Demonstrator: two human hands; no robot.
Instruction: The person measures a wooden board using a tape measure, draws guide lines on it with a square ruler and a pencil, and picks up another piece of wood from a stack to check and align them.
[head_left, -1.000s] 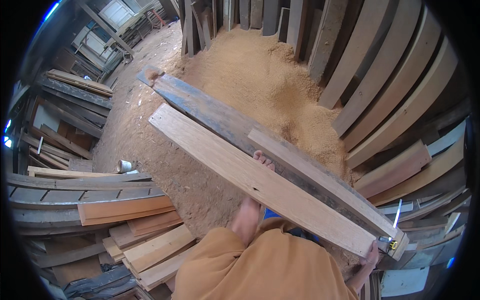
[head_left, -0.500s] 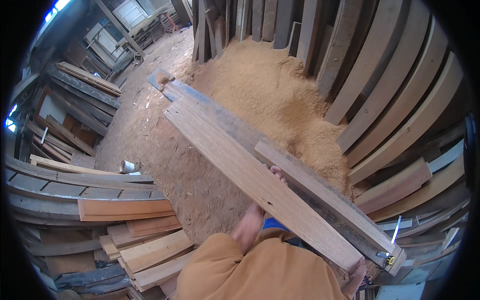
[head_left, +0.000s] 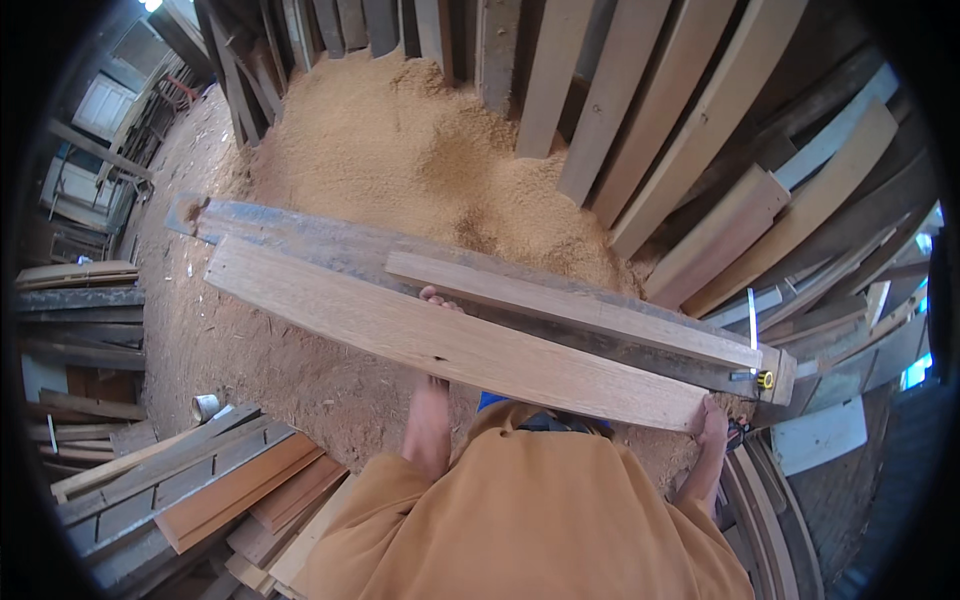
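A long, light-brown wooden plank (head_left: pixel 450 352) with a small dark knot lies across my front in both hands. My left hand (head_left: pixel 437 299) grips it from beneath near the middle; only its fingertips show over the far edge, and the palm is hidden by the wood. At the plank's right end, my right hand (head_left: pixel 712 425) is closed round the corner. Just beyond the plank, a narrower wooden strip (head_left: pixel 560 308) rests on a long dusty bench board (head_left: pixel 330 228). A yellow and black tape measure (head_left: pixel 765 380) sits by the right end of the strip.
A large heap of sawdust (head_left: pixel 380 130) lies behind the bench board. Tall planks (head_left: pixel 690 110) lean along the far right. Stacked boards (head_left: pixel 240 492) lie at my lower left, with a white cup (head_left: pixel 205 407) near them. A pale panel (head_left: pixel 820 437) is at the right.
My view has turned to the right, so the plank and bench appear closer to level. Both hands still hold the plank, and the right hand now shows more clearly at its end.
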